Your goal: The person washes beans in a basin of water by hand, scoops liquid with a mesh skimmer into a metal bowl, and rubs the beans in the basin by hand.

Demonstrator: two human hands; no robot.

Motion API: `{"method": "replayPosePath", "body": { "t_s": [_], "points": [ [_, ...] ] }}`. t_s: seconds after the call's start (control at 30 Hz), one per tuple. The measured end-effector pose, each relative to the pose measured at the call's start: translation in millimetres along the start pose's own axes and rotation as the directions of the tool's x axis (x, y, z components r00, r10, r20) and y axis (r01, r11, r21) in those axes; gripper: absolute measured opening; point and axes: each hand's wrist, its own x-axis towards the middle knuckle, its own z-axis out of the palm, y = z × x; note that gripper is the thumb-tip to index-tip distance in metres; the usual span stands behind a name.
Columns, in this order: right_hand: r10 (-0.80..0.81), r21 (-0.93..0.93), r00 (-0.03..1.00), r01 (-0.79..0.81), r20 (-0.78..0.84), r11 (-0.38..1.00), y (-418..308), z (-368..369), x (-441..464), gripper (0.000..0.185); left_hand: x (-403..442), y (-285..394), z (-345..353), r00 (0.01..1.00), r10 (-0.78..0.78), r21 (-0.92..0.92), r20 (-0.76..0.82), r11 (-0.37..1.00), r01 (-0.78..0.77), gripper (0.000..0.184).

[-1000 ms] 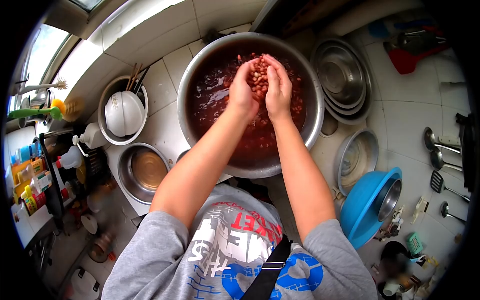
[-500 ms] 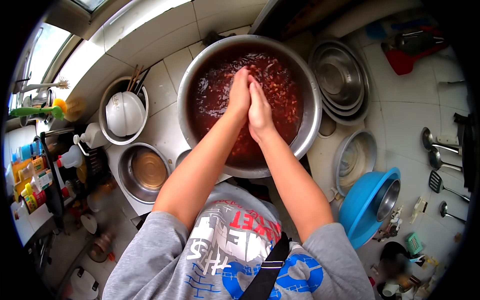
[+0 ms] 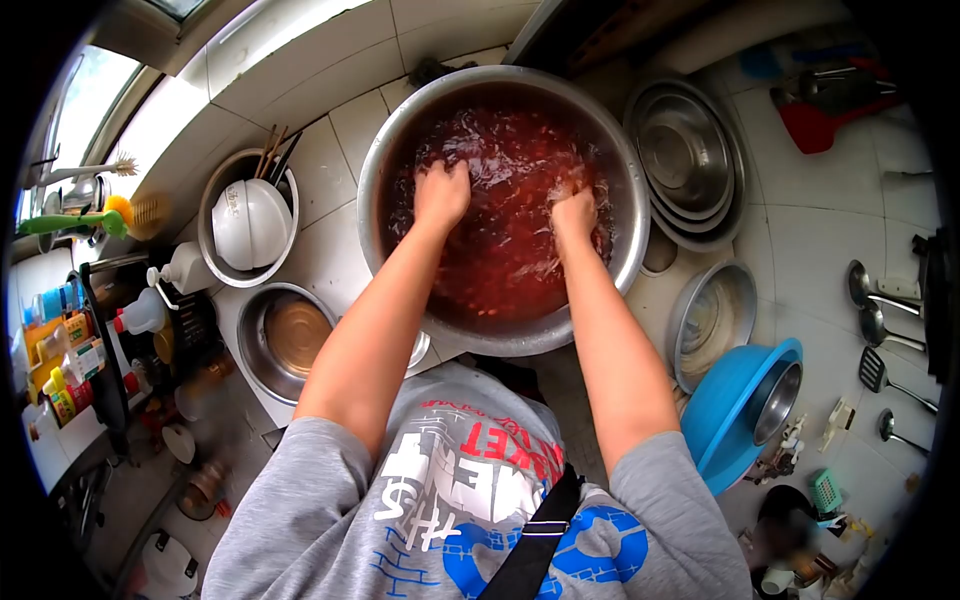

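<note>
A large metal basin (image 3: 630, 215) holds dark red water with many reddish beans (image 3: 505, 255) beneath its rippled surface. My left hand (image 3: 442, 192) dips into the water on the left side, its fingertips under the surface. On the right side, my right hand (image 3: 573, 212) is partly sunk in splashing water. The fingers of both hands are mostly hidden by the red water, so whether they hold beans cannot be made out. The two hands are well apart.
Left of the basin stand a metal pot with white bowls (image 3: 250, 225) and chopsticks, and another metal pot (image 3: 243, 345). Stacked metal bowls (image 3: 735, 195), a metal basin (image 3: 745, 300) and a blue basin (image 3: 710, 410) are on the right. Ladles (image 3: 875, 320) hang at far right.
My hands were cupped around beans, then pressed together above the water. Now they have moved apart to opposite sides and down into the water, which is more stirred up.
</note>
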Motion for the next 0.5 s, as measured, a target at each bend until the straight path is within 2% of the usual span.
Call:
{"method": "replayPosePath", "body": {
  "t_s": [0.03,0.07,0.1,0.13,0.17,0.23,0.27,0.3,0.33,0.37,0.4,0.43,0.5],
  "points": [
    [0.145,0.100,0.989,-0.148,0.044,0.984,-7,4,-5,0.049,5,-3,8,0.999,-0.007,-0.128,0.035,0.992,0.012,0.063],
    [0.212,0.347,0.954,-0.276,0.213,0.896,-13,6,-10,0.048,1,0,28,0.990,-0.085,-0.350,-0.112,0.936,0.041,0.061],
    [0.223,0.542,0.895,-0.416,0.387,0.730,-22,5,-14,0.047,-4,10,31,0.984,-0.160,-0.605,0.080,0.777,0.175,0.058],
    [0.178,0.664,0.818,-0.554,0.547,0.503,-31,3,-19,0.046,-9,23,28,0.944,-0.171,-0.774,0.282,0.541,0.329,0.056],
    [0.081,0.699,0.731,-0.674,0.678,0.240,-39,-1,-24,0.045,-15,34,24,0.875,-0.116,-0.837,0.470,0.256,0.483,0.055],
    [-0.138,0.751,0.739,-0.637,0.659,0.175,-51,-10,-36,0.038,-27,50,14,0.769,0.027,-0.769,0.639,0.060,0.637,0.048],
    [-0.242,0.770,0.733,-0.623,0.636,0.136,-55,-15,-47,0.035,-32,57,13,0.783,0.053,-0.783,0.620,-0.013,0.622,0.042],
    [-0.284,0.873,0.825,-0.459,0.488,0.165,-69,-24,-64,0.032,-37,65,10,0.795,0.079,-0.791,0.601,-0.087,0.606,0.037],
    [-0.387,0.924,0.880,-0.132,0.276,0.358,-79,-31,-73,0.031,-39,70,13,0.825,0.130,-0.818,0.551,-0.114,0.564,0.036],
    [-0.521,0.846,0.850,0.218,0.081,0.487,-82,-34,-79,0.032,-42,73,17,0.849,0.178,-0.840,0.498,-0.143,0.523,0.035],
    [-0.700,0.639,0.704,0.596,-0.123,0.486,-79,-35,-71,0.034,-50,81,14,0.876,0.211,-0.873,0.433,-0.142,0.466,0.032],
    [-0.710,0.542,0.686,0.661,-0.158,0.518,-82,-37,-68,0.036,-56,88,17,0.918,0.232,-0.916,0.323,-0.166,0.364,0.032],
    [-0.632,0.515,0.745,0.635,-0.212,0.576,-86,-36,-54,0.040,-83,104,13,0.952,0.250,-0.979,0.177,0.147,0.143,0.037]
  ]
}}
